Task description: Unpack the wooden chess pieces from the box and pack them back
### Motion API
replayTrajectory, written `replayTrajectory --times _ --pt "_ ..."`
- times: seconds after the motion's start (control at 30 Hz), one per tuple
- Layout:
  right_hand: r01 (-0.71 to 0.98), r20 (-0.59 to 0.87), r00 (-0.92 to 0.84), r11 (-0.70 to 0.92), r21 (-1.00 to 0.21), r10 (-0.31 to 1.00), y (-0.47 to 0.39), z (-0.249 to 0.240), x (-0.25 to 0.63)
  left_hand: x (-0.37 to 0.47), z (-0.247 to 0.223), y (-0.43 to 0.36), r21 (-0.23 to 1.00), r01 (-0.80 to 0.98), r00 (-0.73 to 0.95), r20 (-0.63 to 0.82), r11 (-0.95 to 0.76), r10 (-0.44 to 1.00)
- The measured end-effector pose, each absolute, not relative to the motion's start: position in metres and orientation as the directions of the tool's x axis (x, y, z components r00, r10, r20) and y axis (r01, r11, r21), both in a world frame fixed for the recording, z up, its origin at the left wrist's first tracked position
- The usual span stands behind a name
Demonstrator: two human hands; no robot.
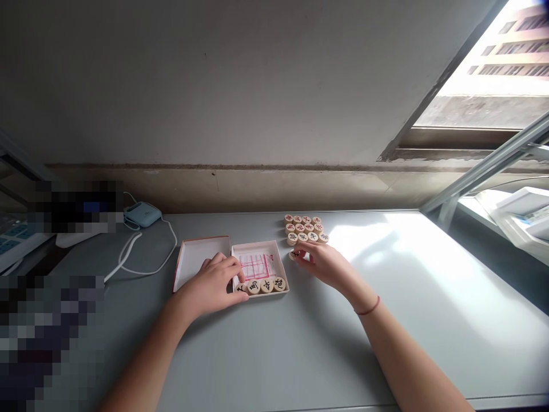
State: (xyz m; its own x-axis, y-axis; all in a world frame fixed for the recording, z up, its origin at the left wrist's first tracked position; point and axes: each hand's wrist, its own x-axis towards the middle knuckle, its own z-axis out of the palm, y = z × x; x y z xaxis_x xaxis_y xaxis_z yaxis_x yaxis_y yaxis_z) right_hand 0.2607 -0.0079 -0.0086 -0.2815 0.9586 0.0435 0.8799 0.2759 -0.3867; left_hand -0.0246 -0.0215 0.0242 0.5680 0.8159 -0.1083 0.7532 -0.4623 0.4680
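My left hand curls over the front left corner of a shallow white box, its thumb at the front wall and its fingertips beside the leftmost round piece. Along the front of that box runs a row of wooden Chinese chess pieces with black characters. Behind them lies a folded sheet with a pink grid, seemingly under clear plastic. Between thumb and fingers, my right hand pinches another chess piece, low over the table. Just beyond it stand several rows of chess pieces, red-lettered and black-lettered.
The box lid lies left of the box, inner side up. A light blue device with a white cable sits at the back left. The wall borders the grey table. White items stand at the far right.
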Motion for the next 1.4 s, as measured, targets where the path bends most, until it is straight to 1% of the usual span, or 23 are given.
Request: replayTrajectory --times 0.07,0.17,0.23,0.3,0.37,0.47,0.57,0.67,0.73,0.8,0.9,0.97,1.03,1.13,1.23,1.33,1.4 --pt "0.895 0.068 -0.248 0.256 -0.366 0.966 -0.007 -0.012 0.257 -0.023 0.027 -0.023 0.485 0.776 0.538 -0.174 -0.403 0.825" --pt "0.906 0.105 -0.222 0.245 -0.344 0.969 -0.007 -0.012 0.256 -0.023 0.032 -0.023 0.493 0.831 0.442 -0.302 -0.259 0.845" --pt "0.898 0.162 -0.216 0.261 -0.354 0.963 -0.008 -0.009 0.255 -0.024 0.034 -0.023 0.508 0.837 0.412 -0.341 -0.203 0.845" --pt "0.87 0.247 -0.233 0.315 -0.379 0.941 -0.011 -0.006 0.252 -0.024 0.037 -0.022 0.551 0.81 0.429 -0.325 -0.2 0.843" --pt "0.815 0.342 -0.284 0.413 -0.406 0.896 -0.017 -0.003 0.243 -0.023 0.039 -0.02 0.605 0.77 0.436 -0.268 -0.202 0.859" --pt "0.678 0.476 -0.381 0.59 -0.439 0.792 -0.03 0.001 0.221 -0.017 0.039 -0.021 0.706 0.685 0.399 -0.159 -0.179 0.903" --pt "0.556 0.577 -0.443 0.715 -0.423 0.686 -0.043 0.006 0.199 -0.005 0.034 -0.026 0.825 0.547 0.381 -0.096 -0.141 0.92" --pt "0.519 0.649 -0.437 0.764 -0.384 0.623 -0.049 0.009 0.188 0.005 0.027 -0.031 0.911 0.404 0.394 -0.089 -0.085 0.915" --pt "0.541 0.676 -0.392 0.751 -0.38 0.624 -0.047 0.011 0.192 0.007 0.025 -0.031 0.925 0.373 0.396 -0.093 -0.068 0.914" --pt "0.61 0.653 -0.304 0.668 -0.427 0.694 -0.04 0.011 0.205 0.004 0.025 -0.03 0.894 0.435 0.394 -0.083 -0.106 0.915" --pt "0.75 0.509 -0.108 0.406 -0.522 0.854 -0.028 0.009 0.231 -0.004 0.029 -0.027 0.77 0.595 0.416 -0.049 -0.231 0.908" --pt "0.825 0.389 -0.027 0.241 -0.511 0.921 -0.022 0.006 0.244 -0.008 0.03 -0.024 0.681 0.672 0.447 -0.06 -0.291 0.893" --pt "0.885 0.296 0.004 0.135 -0.446 0.955 -0.018 0.002 0.25 -0.01 0.03 -0.023 0.613 0.723 0.473 -0.105 -0.318 0.875" --pt "0.942 0.194 0.013 0.053 -0.331 0.981 -0.017 -0.006 0.244 -0.01 0.026 -0.023 0.545 0.763 0.502 -0.163 -0.347 0.849" --pt "0.968 0.111 0.008 0.021 -0.25 0.994 -0.018 -0.01 0.232 -0.01 0.022 -0.024 0.501 0.773 0.531 -0.172 -0.39 0.83" --pt "0.976 0.06 0.022 -0.008 -0.22 0.998 -0.018 -0.012 0.226 -0.011 0.018 -0.024 0.481 0.769 0.55 -0.159 -0.422 0.82" --pt "0.976 0.058 0.027 -0.014 -0.218 0.998 -0.018 -0.012 0.226 -0.012 0.016 -0.024 0.477 0.761 0.561 -0.144 -0.439 0.815"
